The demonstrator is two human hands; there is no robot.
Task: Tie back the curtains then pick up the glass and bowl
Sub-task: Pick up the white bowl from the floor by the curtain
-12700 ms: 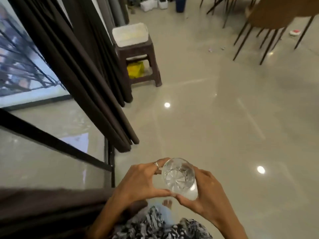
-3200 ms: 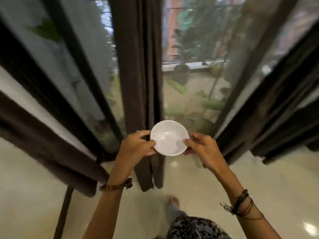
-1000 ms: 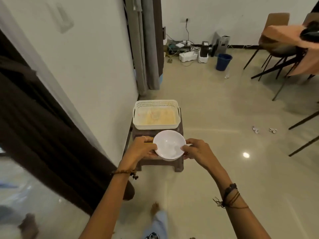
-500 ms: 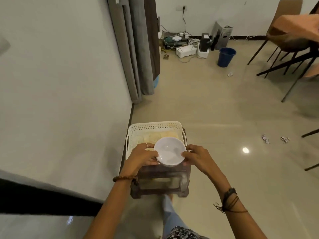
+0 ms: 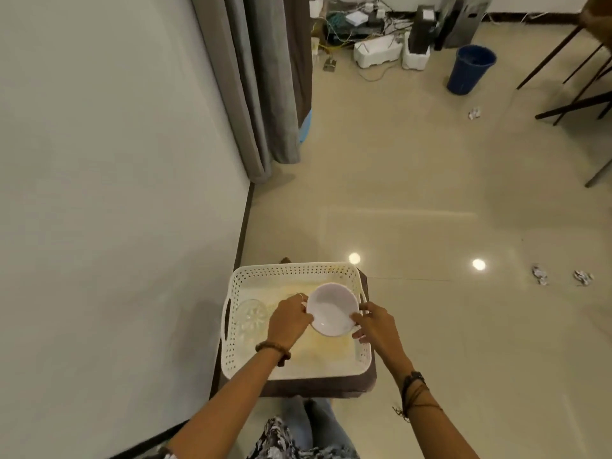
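A white bowl (image 5: pixel 332 309) is held over a white perforated basket (image 5: pixel 294 270), pinched at its rim from both sides: the left hand (image 5: pixel 288 321) grips the left edge with curled fingers, a ring showing on one of them, and the right hand (image 5: pixel 376 327) grips the right edge between thumb and fingertips. The bowl is seen to be empty and tilted slightly toward the camera. Just left of the left hand's fingers, a clear cut-pattern glass (image 5: pixel 250 318) is set upright inside the basket, against its left wall; a yellowish tint is seen on the basket floor beneath the hands. The basket is carried on a dark brown stool (image 5: pixel 368 382) placed beside a pale wall (image 5: pixel 109 193). No brand or legible writing can be made out. Beyond the fingers, a glossy beige tiled floor (image 5: pixel 430 200) is seen, with grey and brown curtains (image 5: pixel 265 81) hanging by the wall, a blue bucket (image 5: pixel 470 69), tangled cables and white boxes (image 5: pixel 377 51), chair legs (image 5: pixel 569 104) and scraps of crumpled paper (image 5: pixel 559 278).
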